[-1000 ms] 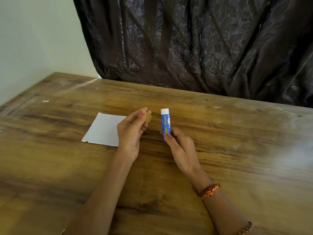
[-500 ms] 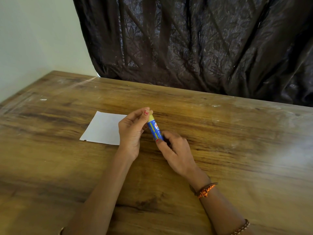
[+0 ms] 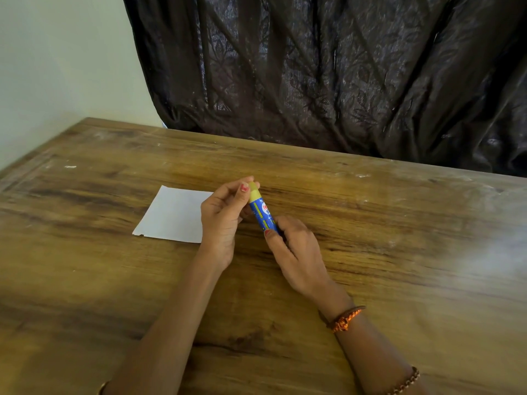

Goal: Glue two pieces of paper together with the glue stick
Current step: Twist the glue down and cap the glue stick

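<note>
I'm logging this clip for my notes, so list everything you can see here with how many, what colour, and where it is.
Blue glue stick: one, blue barrel, held tilted above the table between both hands.
Yellow cap: one, yellow, on the glue stick's upper end, pinched by the left hand.
White sheet of paper: one visible, white, flat on the table, partly hidden behind the left hand.
Brown wooden table: one, brown, fills the lower view.
Dark curtain: one, dark brown, behind the table.
Pale wall: pale green, upper left.
Orange thread bracelet: one, orange, right wrist.
Beaded band: one, brown, right forearm.
Left hand: pinches the cap.
Right hand: grips the barrel's lower end.
</note>
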